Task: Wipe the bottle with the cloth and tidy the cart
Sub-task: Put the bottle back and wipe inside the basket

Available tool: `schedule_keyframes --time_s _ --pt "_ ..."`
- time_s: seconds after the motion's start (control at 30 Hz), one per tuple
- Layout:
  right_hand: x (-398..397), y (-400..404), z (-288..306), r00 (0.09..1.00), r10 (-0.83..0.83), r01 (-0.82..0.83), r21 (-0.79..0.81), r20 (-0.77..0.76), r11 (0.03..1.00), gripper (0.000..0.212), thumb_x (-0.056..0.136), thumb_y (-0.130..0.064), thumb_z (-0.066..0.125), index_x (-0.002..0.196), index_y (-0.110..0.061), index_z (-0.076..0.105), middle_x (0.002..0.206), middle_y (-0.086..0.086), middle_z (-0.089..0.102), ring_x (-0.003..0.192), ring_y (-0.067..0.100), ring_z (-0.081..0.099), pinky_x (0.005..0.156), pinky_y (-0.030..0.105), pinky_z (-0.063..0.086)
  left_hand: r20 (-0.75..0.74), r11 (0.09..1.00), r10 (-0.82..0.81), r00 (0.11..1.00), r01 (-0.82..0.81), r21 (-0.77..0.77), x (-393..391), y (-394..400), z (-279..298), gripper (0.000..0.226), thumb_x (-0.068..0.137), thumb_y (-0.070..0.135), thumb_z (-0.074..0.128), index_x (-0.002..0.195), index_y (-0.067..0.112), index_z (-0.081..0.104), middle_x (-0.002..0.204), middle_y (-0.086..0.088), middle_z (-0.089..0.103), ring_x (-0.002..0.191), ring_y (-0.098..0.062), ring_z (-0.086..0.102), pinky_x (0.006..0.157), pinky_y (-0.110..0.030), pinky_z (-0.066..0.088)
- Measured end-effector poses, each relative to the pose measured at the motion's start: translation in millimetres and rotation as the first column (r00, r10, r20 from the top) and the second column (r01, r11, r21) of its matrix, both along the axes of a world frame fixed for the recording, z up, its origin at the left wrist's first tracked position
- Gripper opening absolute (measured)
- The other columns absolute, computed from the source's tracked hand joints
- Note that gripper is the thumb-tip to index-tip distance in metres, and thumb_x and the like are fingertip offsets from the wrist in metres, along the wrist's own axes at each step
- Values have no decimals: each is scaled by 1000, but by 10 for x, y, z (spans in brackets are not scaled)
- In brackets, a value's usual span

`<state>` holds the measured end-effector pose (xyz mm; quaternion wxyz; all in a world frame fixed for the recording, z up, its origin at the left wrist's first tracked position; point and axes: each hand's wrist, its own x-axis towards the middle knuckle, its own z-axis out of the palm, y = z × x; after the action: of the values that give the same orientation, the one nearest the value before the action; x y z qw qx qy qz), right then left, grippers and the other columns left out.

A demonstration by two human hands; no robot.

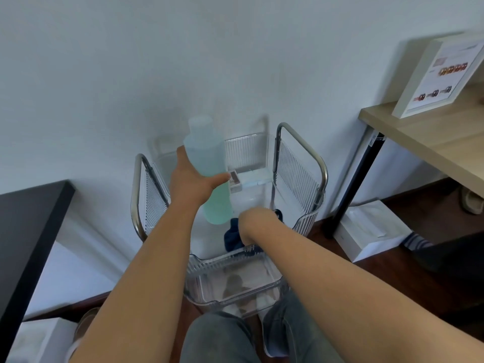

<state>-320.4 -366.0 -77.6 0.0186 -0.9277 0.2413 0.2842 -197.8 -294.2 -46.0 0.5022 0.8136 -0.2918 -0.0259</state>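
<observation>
Soft even daylight, slightly blurred, edges seemingly warped.

My left hand (192, 183) is raised with its fingers and thumb curled round the bottle (209, 169), while my right hand (255, 221) reaches down, knuckles up, gripping the dark blue cloth (233, 237).

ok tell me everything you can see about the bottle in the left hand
The bottle is tall, round and of translucent pale blue-green plastic, greener toward its base, with a wide frosted cap on top. It is closed and slightly tilted, held above the clear cart. The left hand grips its middle, thumb across the front. Nothing else touches it; the dark cloth lies below.
</observation>
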Motion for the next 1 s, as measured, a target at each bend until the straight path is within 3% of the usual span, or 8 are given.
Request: schedule_keyframes --time_s 0.13,0.23,0.3,0.4,0.6,0.77,0.9,1.0 --pt "302 405 44 996 80 -83 115 30 990 12 83 -12 61 76 -6 52 76 7 53 62 21 51 64 34 48 -31 1000 -24 999 24 12 28 -39 11 97 49 45 90 126 32 33 104 12 53 93 -18 54 65 -25 41" --pt "517 658 -44 982 172 -185 175 82 967 38 92 -16 50 127 0 52 111 13 61 89 28 59 87 42 51 -53 999 -42 998 44 29 35 -61 20 98 48 46 90 126 34 31 103 13 53 91 -18 54 58 -21 38" --pt "567 701 -80 979 179 -194 174 96 965 45 96 -17 45 138 -2 43 122 13 57 104 33 57 92 44 48 -64 998 -52 997 54 27 41 -57 24 99 48 45 90 126 35 31 103 13 53 92 -19 55 60 -22 39" --pt "483 580 -110 982 160 -170 99 98 981 22 90 -13 55 108 -2 57 79 8 51 70 24 51 71 36 45 -62 997 -74 995 76 19 78 -14 20 99 49 41 92 127 32 32 106 11 55 94 -18 56 58 -17 40" --pt "46 -69 -122 972 -105 102 25 212 994 20 75 -7 68 92 -8 58 76 7 49 63 22 49 61 33 42 -41 996 -85 996 86 22 84 59 -4 101 47 45 91 128 34 31 107 14 55 94 -16 55 58 -16 39" --pt "-123 -527 -70 946 -288 302 -77 149 950 41 81 -11 65 121 -4 56 115 13 60 97 31 60 69 38 47 -39 997 -78 996 79 18 69 75 -23 95 47 44 91 121 37 32 95 24 53 91 -15 56 57 -14 37" --pt "-46 -617 -161 932 -287 316 -108 223 943 29 89 -16 51 114 -7 60 116 11 62 93 27 60 65 35 42 -35 996 -85 996 85 2 54 84 -31 94 43 49 88 117 42 30 93 29 50 90 -15 56 56 -15 37" --pt "51 -649 -215 922 -302 336 -118 241 934 35 92 -16 46 124 -7 56 124 11 60 108 28 58 70 36 41 -30 997 -77 997 77 5 67 84 -34 94 43 49 87 117 42 30 93 28 51 91 -17 56 58 -20 39"
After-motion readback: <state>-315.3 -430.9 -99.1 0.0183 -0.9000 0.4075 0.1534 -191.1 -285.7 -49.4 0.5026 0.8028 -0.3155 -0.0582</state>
